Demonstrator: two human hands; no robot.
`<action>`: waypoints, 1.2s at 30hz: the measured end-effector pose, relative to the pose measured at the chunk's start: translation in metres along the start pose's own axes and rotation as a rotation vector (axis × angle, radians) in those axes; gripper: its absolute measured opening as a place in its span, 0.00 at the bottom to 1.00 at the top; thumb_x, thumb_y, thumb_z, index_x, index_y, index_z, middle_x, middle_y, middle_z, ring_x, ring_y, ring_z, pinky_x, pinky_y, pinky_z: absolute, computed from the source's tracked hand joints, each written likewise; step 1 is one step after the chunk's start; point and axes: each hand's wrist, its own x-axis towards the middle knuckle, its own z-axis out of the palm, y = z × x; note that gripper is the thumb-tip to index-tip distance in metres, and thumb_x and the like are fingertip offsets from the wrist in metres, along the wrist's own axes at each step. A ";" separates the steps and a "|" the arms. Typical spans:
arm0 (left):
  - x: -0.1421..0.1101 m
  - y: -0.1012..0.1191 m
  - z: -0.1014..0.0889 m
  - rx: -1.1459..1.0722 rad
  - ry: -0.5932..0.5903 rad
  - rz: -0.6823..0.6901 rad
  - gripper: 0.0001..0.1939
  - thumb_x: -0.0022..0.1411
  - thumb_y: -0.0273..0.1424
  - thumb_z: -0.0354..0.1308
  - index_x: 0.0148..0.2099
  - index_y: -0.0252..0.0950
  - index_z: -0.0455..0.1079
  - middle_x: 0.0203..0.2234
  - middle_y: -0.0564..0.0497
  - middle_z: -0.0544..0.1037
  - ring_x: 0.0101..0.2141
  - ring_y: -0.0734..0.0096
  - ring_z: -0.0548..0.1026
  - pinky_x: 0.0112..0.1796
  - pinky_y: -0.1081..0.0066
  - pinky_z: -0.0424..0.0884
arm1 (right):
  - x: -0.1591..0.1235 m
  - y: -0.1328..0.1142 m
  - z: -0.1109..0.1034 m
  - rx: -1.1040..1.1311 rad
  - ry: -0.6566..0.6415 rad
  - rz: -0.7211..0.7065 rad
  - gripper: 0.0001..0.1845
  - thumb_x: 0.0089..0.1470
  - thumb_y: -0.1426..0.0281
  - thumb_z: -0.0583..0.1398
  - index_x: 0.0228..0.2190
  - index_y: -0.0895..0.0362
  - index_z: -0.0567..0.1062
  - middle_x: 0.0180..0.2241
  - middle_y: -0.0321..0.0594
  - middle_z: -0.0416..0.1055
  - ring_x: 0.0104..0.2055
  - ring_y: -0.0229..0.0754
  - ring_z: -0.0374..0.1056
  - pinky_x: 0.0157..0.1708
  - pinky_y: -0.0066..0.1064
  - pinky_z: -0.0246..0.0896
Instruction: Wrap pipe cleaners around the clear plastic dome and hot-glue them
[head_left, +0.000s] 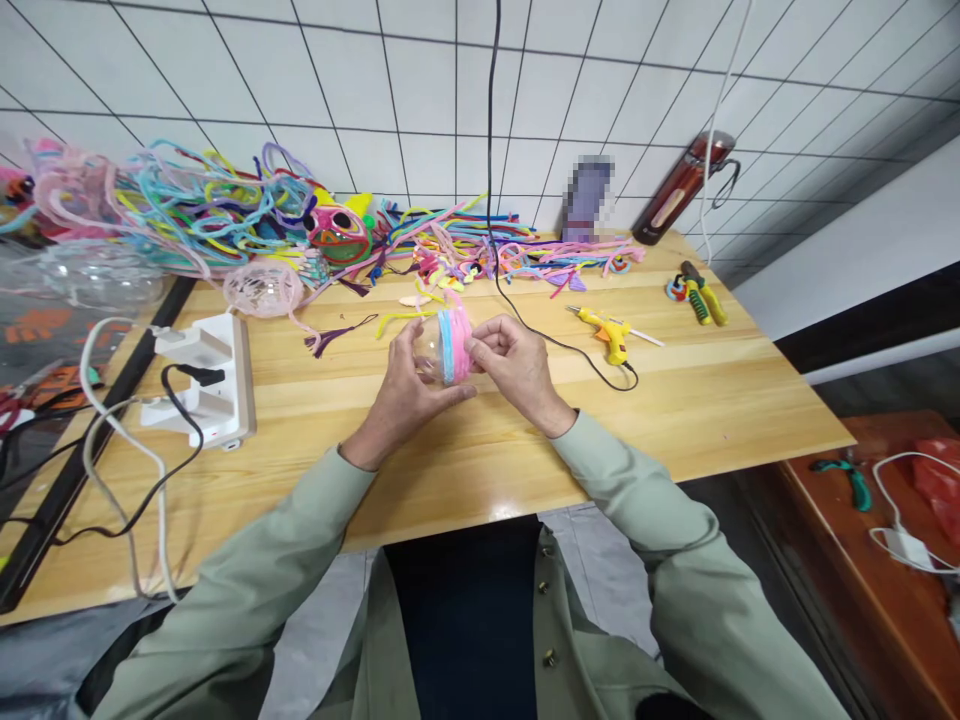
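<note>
My left hand (411, 385) is wrapped round the lower left side of a transparent plastic ball (427, 352). Bands of light blue and pink pipe cleaner (461, 345) circle the ball's right part. At its right edge, the closed fingers of my right hand (514, 362) pinch the pink pipe cleaner; their tips partly hide it. Behind the ball, a bent yellow pipe cleaner (394, 318) lies on the wooden table (465, 470). A yellow hot glue gun (611, 335) with a white glue stick rests to the right of my right hand.
Heaped pipe cleaners (202, 200) line the tiled wall, beside a colourful mask-like figure (337, 235). A pink-wrapped ball (262, 288) and a white power strip (240, 375) are at left. Pliers (703, 295) and a brown flask (682, 190) stand right. A black cable (492, 130) hangs down centrally.
</note>
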 end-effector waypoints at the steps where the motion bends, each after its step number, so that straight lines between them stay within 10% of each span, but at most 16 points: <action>1: 0.000 0.000 0.000 0.012 0.015 0.003 0.73 0.42 0.54 0.89 0.81 0.44 0.55 0.78 0.30 0.58 0.62 0.40 0.76 0.61 0.45 0.81 | 0.001 -0.002 0.001 0.005 -0.012 0.009 0.12 0.60 0.57 0.70 0.38 0.49 0.76 0.27 0.28 0.78 0.28 0.39 0.78 0.35 0.33 0.77; 12: 0.001 0.011 -0.005 -0.062 0.084 0.016 0.55 0.51 0.48 0.86 0.74 0.41 0.66 0.74 0.35 0.67 0.69 0.39 0.73 0.64 0.50 0.78 | 0.011 -0.012 0.012 -0.069 -0.076 -0.014 0.13 0.59 0.65 0.70 0.44 0.48 0.76 0.24 0.23 0.77 0.26 0.39 0.77 0.32 0.31 0.70; 21: -0.001 0.017 -0.011 -0.035 -0.007 -0.087 0.50 0.58 0.49 0.81 0.74 0.38 0.65 0.65 0.38 0.76 0.43 0.58 0.82 0.51 0.55 0.81 | 0.023 -0.011 -0.002 -0.271 -0.124 -0.174 0.10 0.66 0.62 0.70 0.47 0.51 0.82 0.24 0.26 0.75 0.27 0.39 0.72 0.34 0.33 0.68; 28: -0.004 0.019 -0.011 -0.191 -0.103 -0.131 0.50 0.58 0.49 0.81 0.74 0.42 0.64 0.66 0.38 0.79 0.57 0.43 0.83 0.57 0.49 0.82 | 0.040 -0.014 -0.025 -0.436 -0.313 -0.658 0.16 0.79 0.54 0.60 0.53 0.47 0.84 0.65 0.46 0.81 0.70 0.53 0.74 0.72 0.54 0.67; 36: 0.000 0.013 -0.012 -0.257 -0.104 -0.135 0.43 0.58 0.48 0.81 0.68 0.41 0.68 0.69 0.40 0.75 0.68 0.36 0.76 0.63 0.46 0.80 | 0.042 -0.003 -0.021 -0.415 -0.336 -0.579 0.16 0.78 0.53 0.61 0.51 0.47 0.84 0.59 0.45 0.85 0.65 0.52 0.79 0.69 0.52 0.72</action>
